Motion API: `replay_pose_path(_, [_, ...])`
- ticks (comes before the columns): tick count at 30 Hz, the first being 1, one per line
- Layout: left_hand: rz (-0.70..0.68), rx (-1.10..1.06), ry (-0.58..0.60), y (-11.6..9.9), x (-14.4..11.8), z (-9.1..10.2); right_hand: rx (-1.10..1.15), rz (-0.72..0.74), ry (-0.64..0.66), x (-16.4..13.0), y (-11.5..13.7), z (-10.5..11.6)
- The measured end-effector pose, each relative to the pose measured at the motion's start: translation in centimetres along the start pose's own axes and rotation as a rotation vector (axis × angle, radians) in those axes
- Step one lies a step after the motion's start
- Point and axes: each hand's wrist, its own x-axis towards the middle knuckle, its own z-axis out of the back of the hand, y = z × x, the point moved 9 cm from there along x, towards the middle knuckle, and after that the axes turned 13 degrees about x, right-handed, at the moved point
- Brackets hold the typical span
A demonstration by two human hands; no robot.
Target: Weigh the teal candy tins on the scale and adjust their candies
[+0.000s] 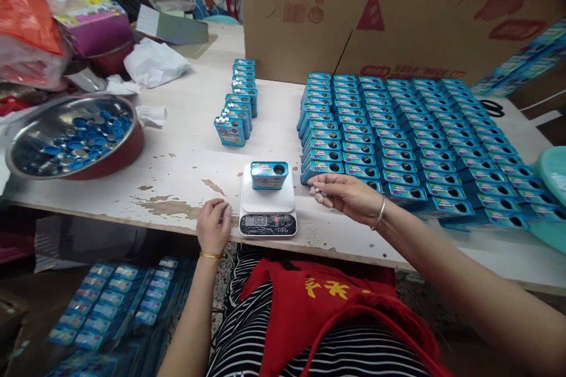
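A blue tin [269, 177] with a round dark hole in its top stands upright on a white digital scale [267, 212], whose display shows digits. My right hand [342, 195] is to the right of the scale, its fingertips pinched on small white candies [319, 190]. Left of the scale, at the table edge, rests my left hand [214, 227]; its fingers are curled in, and what they hold, if anything, is hidden. Behind the scale, a short row of blue tins [232, 131] has several white candies lying on their tops.
Many open-holed blue tins [395, 162] stand in tight rows at right, before a large cardboard box [283, 29]. A metal bowl [132, 147] of blue lids is at left, near crumpled white paper [154, 63]. More blue tins [92, 306] sit below the table; black scissor handles [492, 108] lie at far right.
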Motion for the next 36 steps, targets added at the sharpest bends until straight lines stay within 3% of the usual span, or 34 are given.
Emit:
replay_pose_path(8, [0.033, -0.125, 0.016, -0.5, 1.0, 0.9, 0.066, -0.023, 0.069, 0.6, -2.6, -0.9])
replay_pose_path(12, [-0.070, -0.297, 0.062, -4.0, 4.7, 1.2, 0.187, -0.065, 0.092, 1.4, -4.7, -2.2])
replay_pose_path(16, [-0.188, -0.421, 0.235, -8.1, 8.7, -0.7, 0.362, -0.111, 0.052, 2.1, -6.8, -3.3])
replay_pose_path(18, [-0.288, -0.399, 0.265, -10.2, 9.9, -0.6, 0.460, -0.136, 0.015, 2.3, -7.3, -3.7])
replay_pose_path(23, [-0.702, -0.048, 0.104, -14.8, 9.8, 3.0, 0.708, -0.084, -0.046, 2.8, -6.2, -4.6])
replay_pose_path(27, [-0.810, 0.113, 0.081, -15.1, 8.8, 3.2, 0.786, -0.060, -0.112, 3.5, -5.5, -4.9])
replay_pose_path(32, [-0.779, 0.137, -0.037, -14.4, 8.2, 4.4, 0.801, -0.061, -0.065, 3.5, -5.2, -5.8])
replay_pose_path(36, [-0.790, 0.150, -0.055, -14.2, 7.7, 4.3, 0.795, -0.047, -0.059, 3.6, -5.4, -5.9])
